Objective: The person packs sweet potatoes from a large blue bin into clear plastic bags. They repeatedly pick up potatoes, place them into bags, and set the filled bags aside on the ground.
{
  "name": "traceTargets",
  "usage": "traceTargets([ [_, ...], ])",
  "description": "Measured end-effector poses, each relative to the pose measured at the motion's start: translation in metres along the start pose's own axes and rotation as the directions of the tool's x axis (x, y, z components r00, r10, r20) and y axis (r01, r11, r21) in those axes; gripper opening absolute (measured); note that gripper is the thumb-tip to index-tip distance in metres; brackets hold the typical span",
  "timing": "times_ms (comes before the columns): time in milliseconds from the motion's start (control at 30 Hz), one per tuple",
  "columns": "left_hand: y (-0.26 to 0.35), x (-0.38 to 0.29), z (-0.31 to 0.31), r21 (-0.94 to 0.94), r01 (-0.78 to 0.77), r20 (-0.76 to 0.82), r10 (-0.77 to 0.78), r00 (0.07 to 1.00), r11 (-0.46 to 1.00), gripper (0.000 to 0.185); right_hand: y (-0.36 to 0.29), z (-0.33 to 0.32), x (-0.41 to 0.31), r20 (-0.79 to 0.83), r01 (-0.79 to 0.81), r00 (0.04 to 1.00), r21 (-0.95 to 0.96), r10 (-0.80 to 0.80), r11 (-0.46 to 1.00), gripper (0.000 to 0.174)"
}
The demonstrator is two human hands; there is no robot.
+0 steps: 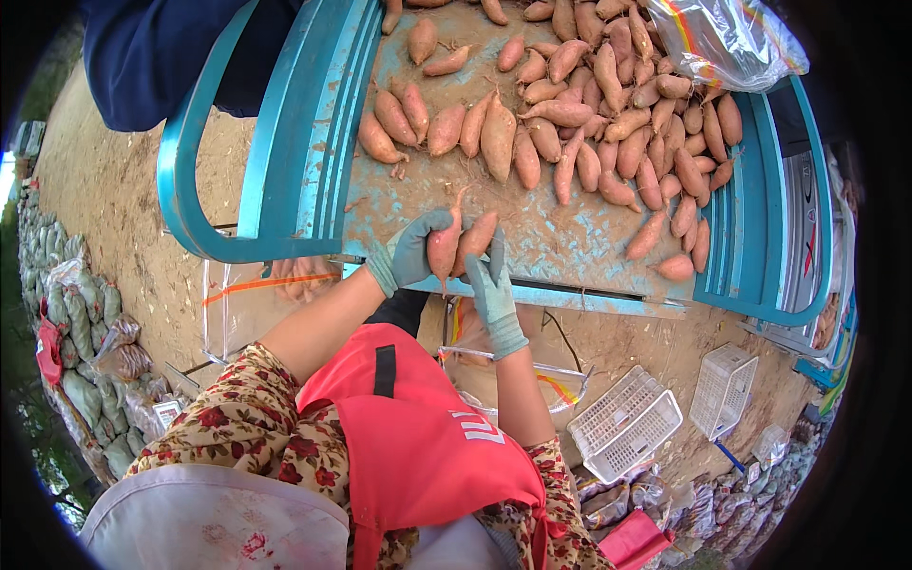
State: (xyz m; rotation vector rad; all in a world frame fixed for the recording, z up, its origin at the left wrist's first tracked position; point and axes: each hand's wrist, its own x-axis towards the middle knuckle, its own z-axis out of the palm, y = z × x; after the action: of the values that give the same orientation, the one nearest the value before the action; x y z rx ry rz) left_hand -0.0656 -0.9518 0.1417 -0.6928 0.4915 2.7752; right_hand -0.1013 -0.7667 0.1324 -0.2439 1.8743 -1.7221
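Note:
In the head view both my hands wear grey-green knitted work gloves, above the near edge of a blue metal truck bed (541, 246). My left hand (407, 255) grips a sweet potato (443, 246) with a long thin root at its top. Close beside it, a second sweet potato (476, 244) is held by my right hand (493, 296), whose fingers curl around its right side and lower end. Past my hands lies a loose row of sweet potatoes (497, 139) on the soiled bed. A dense heap of sweet potatoes (620, 92) fills its right part.
Blue side rails (292, 142) bound the bed. A clear plastic bag (734, 43) lies over the heap's far right. Below the edge, open clear bags (242, 306) hang on frames. White plastic crates (627, 424) stand on the ground at right. Filled sacks (85, 320) line the left.

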Motion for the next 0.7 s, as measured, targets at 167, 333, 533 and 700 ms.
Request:
traceTargets([
  [167,-0.063,-0.056,-0.097,-0.049,-0.331,-0.009,0.331,0.944,0.942,0.053,-0.021,0.023,-0.051,0.261,0.076,0.965,-0.267,-0.004,0.961,0.057],
  [333,-0.07,-0.159,-0.126,-0.453,-0.38,0.143,0.486,0.862,0.807,0.062,-0.009,0.009,-0.11,0.297,-0.052,0.943,-0.317,0.151,0.947,0.041],
  [533,-0.027,-0.275,-0.209,-0.528,-0.713,-0.232,0.73,0.643,0.461,0.065,0.046,-0.029,-0.166,0.284,-0.118,0.899,-0.577,0.334,0.808,0.041],
  [700,0.047,-0.358,-0.298,-0.47,-0.874,-0.52,0.761,0.388,0.125,0.078,0.074,-0.036,-0.165,0.327,-0.131,0.857,-0.61,0.398,0.782,0.038],
])
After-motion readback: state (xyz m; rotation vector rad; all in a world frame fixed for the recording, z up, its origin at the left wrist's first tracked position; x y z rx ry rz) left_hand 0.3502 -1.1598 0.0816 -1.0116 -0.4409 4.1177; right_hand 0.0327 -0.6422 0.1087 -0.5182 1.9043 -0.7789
